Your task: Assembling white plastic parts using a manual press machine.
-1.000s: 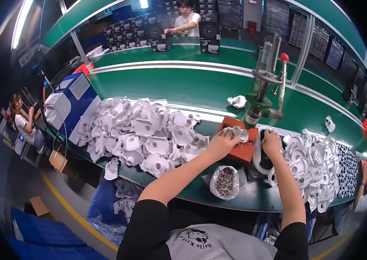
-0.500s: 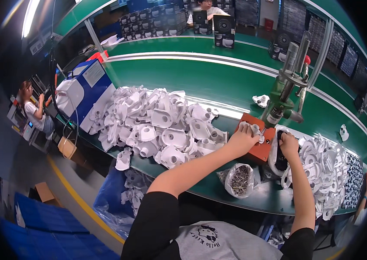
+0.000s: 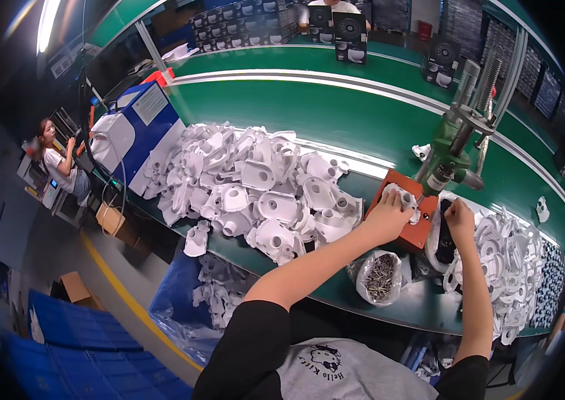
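The left hand is clamped on the part atop the block; the right hand, apart, curls over the bag, grip hidden; screws near the bench's front edge, open surface leftward

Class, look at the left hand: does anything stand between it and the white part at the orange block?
Nothing visible: the left hand grips the white part directly, over the orange block.
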`<state>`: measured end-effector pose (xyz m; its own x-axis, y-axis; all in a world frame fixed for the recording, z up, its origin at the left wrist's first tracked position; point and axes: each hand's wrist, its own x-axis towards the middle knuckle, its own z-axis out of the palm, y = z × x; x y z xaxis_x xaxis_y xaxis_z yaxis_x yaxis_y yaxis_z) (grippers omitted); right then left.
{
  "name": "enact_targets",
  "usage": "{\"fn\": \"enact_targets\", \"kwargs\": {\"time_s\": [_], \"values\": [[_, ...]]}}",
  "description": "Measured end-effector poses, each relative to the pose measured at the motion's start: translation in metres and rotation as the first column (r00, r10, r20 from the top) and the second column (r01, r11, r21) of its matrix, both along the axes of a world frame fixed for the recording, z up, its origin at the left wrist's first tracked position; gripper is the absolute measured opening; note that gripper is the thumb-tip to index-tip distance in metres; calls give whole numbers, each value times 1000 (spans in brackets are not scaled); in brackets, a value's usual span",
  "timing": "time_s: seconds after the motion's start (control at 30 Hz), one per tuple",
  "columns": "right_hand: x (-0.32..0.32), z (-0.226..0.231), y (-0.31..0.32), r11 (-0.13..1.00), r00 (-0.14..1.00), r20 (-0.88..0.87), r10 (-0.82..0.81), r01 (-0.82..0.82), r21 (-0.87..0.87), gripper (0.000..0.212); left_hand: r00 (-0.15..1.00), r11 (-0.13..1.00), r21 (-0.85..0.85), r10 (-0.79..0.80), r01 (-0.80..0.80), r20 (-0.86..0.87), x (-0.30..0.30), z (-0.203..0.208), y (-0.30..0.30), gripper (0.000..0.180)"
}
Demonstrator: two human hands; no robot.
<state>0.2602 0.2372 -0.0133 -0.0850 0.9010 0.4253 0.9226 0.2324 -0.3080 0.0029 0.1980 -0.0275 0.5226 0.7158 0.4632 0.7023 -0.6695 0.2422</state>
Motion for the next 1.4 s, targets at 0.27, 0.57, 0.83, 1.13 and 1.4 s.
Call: {"fn": "enact_targets", "kwargs": {"time_s": [0.27, 0.57, 0.83, 1.13, 1.4], "values": [[-38, -3, 4, 941, 790, -539, 293, -337, 17, 13, 982, 986, 43, 154, -160, 113, 18, -8, -8, 26], [-66, 1, -17, 912, 880, -237, 411, -393, 120, 15, 972, 954, 203, 198, -222, 129, 20, -11, -10, 26], [-74, 7, -27, 882, 880, -154, 449, -409, 232, 14, 978, 970, 160, 166, -185, 124, 13, -7, -12, 25], [-74, 14, -41, 878, 879, -40, 475, -470, 89, 21, 973, 968, 171, 156, -186, 173, 13, -6, -12, 26], [-79, 39, -98, 829, 832, -70, 550, -534, 165, 17, 977, 964, 196, 155, -182, 144, 12, -6, -8, 26]]}}
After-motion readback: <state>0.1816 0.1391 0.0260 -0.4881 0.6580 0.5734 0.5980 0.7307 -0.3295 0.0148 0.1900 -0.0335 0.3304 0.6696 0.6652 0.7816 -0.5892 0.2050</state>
